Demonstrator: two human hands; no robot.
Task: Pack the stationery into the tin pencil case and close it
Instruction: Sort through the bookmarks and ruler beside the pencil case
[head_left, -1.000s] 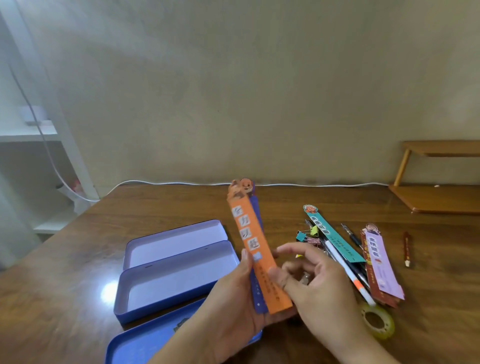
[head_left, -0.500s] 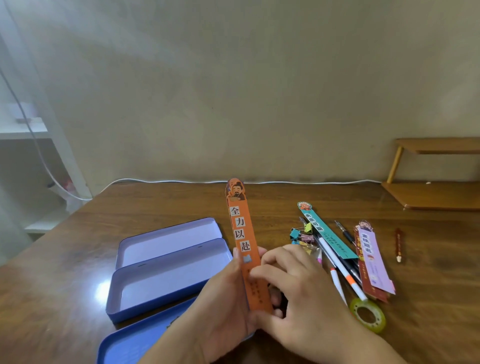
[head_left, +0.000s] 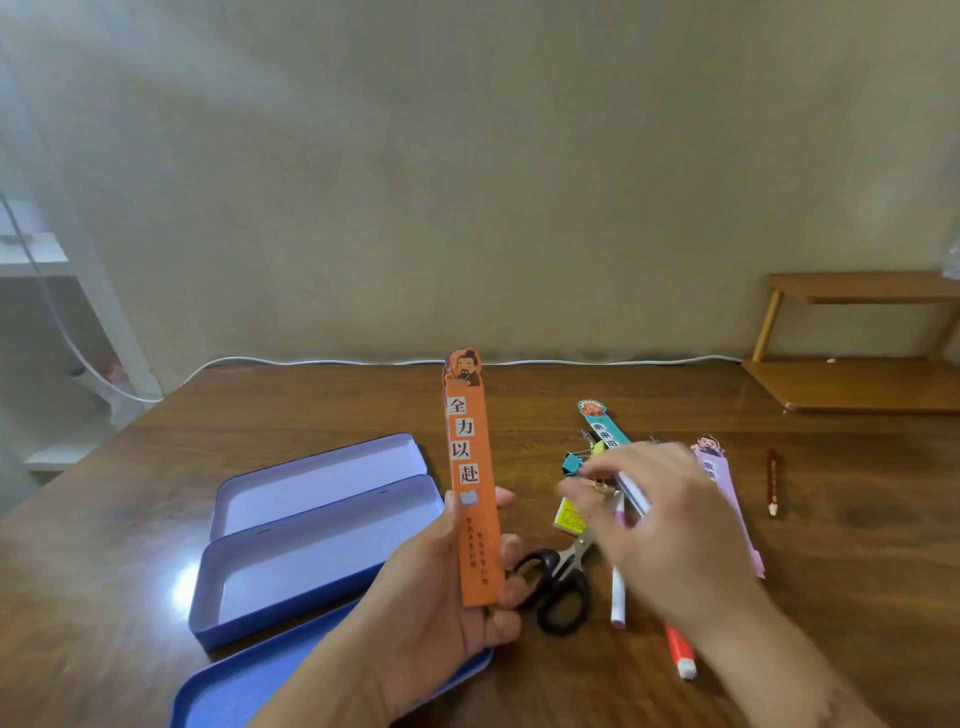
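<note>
My left hand (head_left: 447, 587) holds an orange bookmark (head_left: 470, 478) upright, right of the open blue tin pencil case (head_left: 306, 545), whose tray and lid are empty. My right hand (head_left: 660, 519), blurred, hovers over the stationery pile with loosely spread fingers and nothing visibly in it. Under it lie a teal bookmark (head_left: 602, 423), a pen (head_left: 631, 493), binder clips (head_left: 576, 462), black-handled scissors (head_left: 558, 577), a white marker (head_left: 618, 597) and an orange-capped pen (head_left: 680, 652). A pink bookmark (head_left: 719, 478) lies to the right.
A second blue tin piece (head_left: 249, 691) lies at the near edge under my left arm. A red-brown pencil (head_left: 772, 483) sits alone at the right. A wooden shelf (head_left: 852, 379) stands at the back right, and a white cable (head_left: 311, 361) runs along the wall.
My right hand let go of the orange bookmark and moved right over the stationery pile, uncovering the scissors. My left hand keeps the bookmark upright.
</note>
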